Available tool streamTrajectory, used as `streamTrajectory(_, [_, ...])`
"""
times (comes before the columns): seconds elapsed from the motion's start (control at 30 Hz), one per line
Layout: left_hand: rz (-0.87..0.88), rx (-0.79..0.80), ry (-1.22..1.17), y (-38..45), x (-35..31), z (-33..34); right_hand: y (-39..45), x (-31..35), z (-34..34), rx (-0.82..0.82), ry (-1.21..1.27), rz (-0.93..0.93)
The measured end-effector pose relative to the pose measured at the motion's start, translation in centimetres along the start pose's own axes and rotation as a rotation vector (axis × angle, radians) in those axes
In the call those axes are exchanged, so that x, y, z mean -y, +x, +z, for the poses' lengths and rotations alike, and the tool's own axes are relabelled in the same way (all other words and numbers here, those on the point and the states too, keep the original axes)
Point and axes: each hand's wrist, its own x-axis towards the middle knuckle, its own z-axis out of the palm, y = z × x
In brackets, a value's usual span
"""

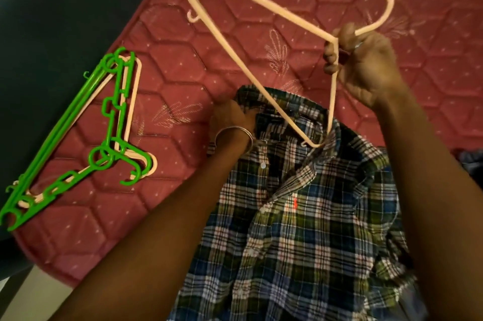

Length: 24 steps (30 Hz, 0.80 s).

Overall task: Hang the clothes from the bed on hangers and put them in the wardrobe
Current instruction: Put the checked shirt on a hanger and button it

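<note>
A blue, green and white plaid shirt [300,229] lies on the red quilted mattress [196,64], collar pointing away from me. My left hand [230,116], with a metal bangle at the wrist, grips the shirt's collar edge. My right hand [366,64] grips a pale pink plastic hanger [235,38] at the neck just below its hook. The hanger is held tilted above the bed, and one of its ends pokes into the shirt's neck opening near the collar.
A pile of green and pale pink hangers [104,137] lies on the mattress at the left near its edge. Beyond that edge is dark floor [52,6]. A bit of dark blue cloth [470,163] shows at the right border.
</note>
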Motion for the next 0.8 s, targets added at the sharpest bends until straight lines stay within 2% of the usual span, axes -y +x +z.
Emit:
streamTrajectory(0.13, [0.082,-0.138,-0.35,1.0,1.7,-1.5,0.4,0.4,-1.4,0.058,-0.173,0.013])
streamTrajectory(0.23, [0.168,-0.117,-0.417,1.1,2.8,-2.2,-0.5,0.6,-2.3,0.052,-0.25,0.013])
streamTrajectory(0.33, [0.172,-0.047,-0.5,1.9,3.8,-3.0,-2.1,0.1,-2.1,0.068,-0.235,-0.059])
streamTrajectory(0.43, [0.169,0.001,-0.635,1.6,3.5,-3.5,-2.9,0.0,0.2,-0.027,-0.089,-0.157])
streamTrajectory(0.5, [0.192,0.044,-0.767,0.7,2.1,-4.3,-2.7,-0.2,2.0,-0.019,0.128,-0.131])
streamTrajectory(0.57, [0.207,0.109,-0.921,-0.2,0.9,-5.4,-2.5,-1.0,2.7,0.011,0.188,-0.086])
streamTrajectory(0.67, [0.201,0.144,-0.957,-1.3,0.6,-6.9,-3.1,-3.1,1.0,0.026,0.071,-0.064])
streamTrajectory(0.8, [0.073,0.055,-0.964,0.2,2.7,-9.0,-4.8,-2.4,-2.4,-0.037,-0.256,-0.127])
